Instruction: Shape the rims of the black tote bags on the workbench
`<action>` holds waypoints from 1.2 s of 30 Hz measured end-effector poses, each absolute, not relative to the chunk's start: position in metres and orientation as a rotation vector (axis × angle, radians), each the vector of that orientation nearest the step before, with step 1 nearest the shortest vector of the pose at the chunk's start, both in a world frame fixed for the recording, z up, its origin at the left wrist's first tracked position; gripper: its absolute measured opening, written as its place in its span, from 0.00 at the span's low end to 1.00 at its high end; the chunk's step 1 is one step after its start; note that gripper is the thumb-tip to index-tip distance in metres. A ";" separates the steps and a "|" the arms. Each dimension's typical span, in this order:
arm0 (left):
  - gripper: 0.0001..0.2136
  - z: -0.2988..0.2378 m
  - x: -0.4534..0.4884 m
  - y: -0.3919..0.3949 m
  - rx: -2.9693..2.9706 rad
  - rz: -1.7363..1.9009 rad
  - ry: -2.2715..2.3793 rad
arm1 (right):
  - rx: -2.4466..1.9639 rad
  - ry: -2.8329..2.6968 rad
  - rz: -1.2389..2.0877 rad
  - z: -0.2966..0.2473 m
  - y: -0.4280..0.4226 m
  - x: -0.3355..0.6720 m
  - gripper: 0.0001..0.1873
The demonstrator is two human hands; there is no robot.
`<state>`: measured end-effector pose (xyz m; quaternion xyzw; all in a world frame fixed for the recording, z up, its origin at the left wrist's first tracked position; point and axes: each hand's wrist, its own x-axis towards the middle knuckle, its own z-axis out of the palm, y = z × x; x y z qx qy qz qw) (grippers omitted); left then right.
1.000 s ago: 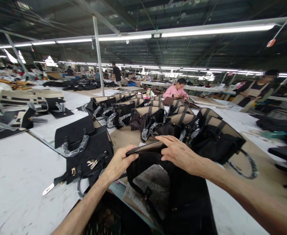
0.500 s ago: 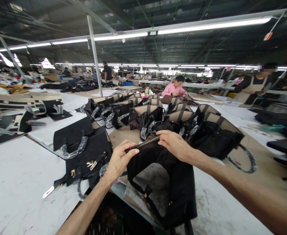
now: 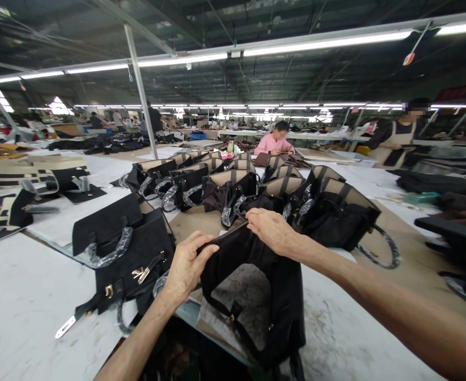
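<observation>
Black in the head view, the held bag [image 3: 286, 296] sits at the table's [image 3: 344, 317] edge. The left hand [image 3: 185, 264] pinches its top rim between thumb and fingers; the right hand [image 3: 270, 230] pinches farther along. Left of the held bag lies another bag [image 3: 124, 270] with gold-coloured fittings [image 3: 141, 274]. Far beyond, rightward, a red banner [image 3: 461, 91] is too blurred to read.

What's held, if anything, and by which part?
A black bag piece, by its upper edge: left grip at the edge's left end, right grip farther right along it.
</observation>
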<state>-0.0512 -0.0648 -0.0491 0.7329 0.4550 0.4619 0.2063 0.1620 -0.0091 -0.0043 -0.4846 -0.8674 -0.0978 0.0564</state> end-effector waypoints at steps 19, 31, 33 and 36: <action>0.08 -0.047 -0.043 -0.064 1.960 1.263 1.336 | -1.568 -2.615 -0.345 -0.001 -0.007 0.156 0.11; 0.14 -0.011 -0.028 -0.053 2.399 0.672 1.739 | -1.552 -2.562 -0.302 0.004 -0.005 0.158 0.09; 0.15 -0.001 -0.013 -0.041 2.547 0.462 1.770 | -1.545 -2.559 -0.289 0.004 -0.004 0.158 0.09; 0.10 0.008 0.014 -0.020 2.687 0.273 1.675 | -1.549 -2.540 -0.270 0.002 -0.001 0.159 0.09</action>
